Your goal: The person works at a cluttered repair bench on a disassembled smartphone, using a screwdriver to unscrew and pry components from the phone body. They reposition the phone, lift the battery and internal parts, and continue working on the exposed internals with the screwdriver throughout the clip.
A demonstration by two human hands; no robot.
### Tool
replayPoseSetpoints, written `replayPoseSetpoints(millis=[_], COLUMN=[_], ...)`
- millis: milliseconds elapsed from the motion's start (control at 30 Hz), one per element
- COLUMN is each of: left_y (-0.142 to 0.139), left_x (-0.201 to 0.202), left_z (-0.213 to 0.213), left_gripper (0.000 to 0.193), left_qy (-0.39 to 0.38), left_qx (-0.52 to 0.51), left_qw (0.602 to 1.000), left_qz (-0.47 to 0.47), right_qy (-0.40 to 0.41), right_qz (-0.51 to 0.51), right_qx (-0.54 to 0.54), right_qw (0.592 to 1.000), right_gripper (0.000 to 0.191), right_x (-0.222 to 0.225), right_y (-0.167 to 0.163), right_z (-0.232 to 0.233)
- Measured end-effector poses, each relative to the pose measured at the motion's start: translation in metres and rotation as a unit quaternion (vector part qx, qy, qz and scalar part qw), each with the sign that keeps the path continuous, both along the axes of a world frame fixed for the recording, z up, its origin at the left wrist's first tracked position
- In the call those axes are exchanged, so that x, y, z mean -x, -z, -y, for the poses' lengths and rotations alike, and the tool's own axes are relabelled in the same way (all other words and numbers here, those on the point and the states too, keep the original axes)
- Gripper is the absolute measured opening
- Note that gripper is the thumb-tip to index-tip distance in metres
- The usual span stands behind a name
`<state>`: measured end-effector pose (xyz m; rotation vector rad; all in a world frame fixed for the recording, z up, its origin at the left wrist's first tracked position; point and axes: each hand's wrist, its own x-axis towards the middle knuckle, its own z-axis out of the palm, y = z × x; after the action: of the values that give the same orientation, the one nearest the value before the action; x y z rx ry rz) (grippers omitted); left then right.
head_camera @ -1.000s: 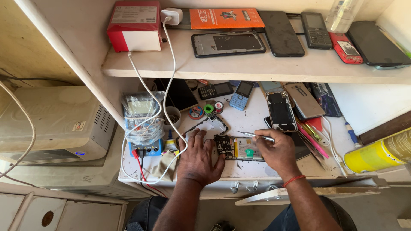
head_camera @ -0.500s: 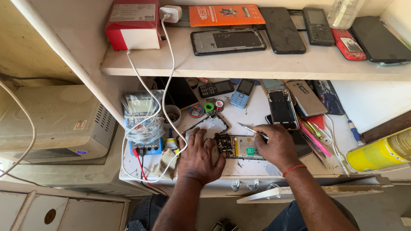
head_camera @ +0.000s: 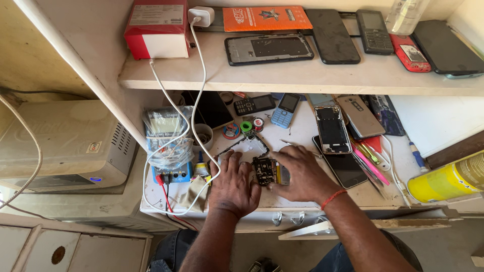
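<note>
A small opened phone (head_camera: 266, 171) with its dark circuit board bare lies on the white worktop (head_camera: 302, 199). My left hand (head_camera: 234, 184) rests flat beside its left edge, fingers spread, fingertips near a white phone frame (head_camera: 249, 145). My right hand (head_camera: 300, 174) covers and grips the phone's right side. A thin pair of metal tweezers (head_camera: 291, 144) shows just beyond my right fingers; I cannot tell whether they are held.
A bagged multimeter (head_camera: 166, 136), white cable (head_camera: 199, 100), small cup (head_camera: 203, 136) and cloth (head_camera: 194, 192) sit left. Several phones (head_camera: 333, 128) and pens lie right, with a yellow can (head_camera: 448, 181). The shelf (head_camera: 302, 75) above carries phones and a red-white box (head_camera: 159, 27). A grey machine (head_camera: 60, 146) stands left.
My right hand, which held the tweezers over the board, has moved left and down onto the opened phone. My left hand stays flat beside it.
</note>
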<state>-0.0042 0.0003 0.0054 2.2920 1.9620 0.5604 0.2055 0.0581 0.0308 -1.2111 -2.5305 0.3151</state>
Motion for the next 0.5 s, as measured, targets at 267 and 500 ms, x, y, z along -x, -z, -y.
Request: replayPoseSetpoints(millis=[267, 500], left_y=[0.003, 0.0009], left_x=[-0.0003, -0.0005], left_z=[0.0006, 0.0013], left_gripper=[0.046, 0.042], left_qy=[0.002, 0.001], left_qx=[-0.033, -0.045], left_qw=[0.999, 0.998], left_qz=[0.032, 0.053], right_qy=[0.032, 0.014], right_qz=[0.027, 0.006], right_qx=[0.045, 0.036], right_qw=[0.998, 0.999], right_gripper=[0.08, 0.07], right_x=[0.0091, 0.0096], right_y=[0.0009, -0.0012], right_z=[-0.0018, -0.0044])
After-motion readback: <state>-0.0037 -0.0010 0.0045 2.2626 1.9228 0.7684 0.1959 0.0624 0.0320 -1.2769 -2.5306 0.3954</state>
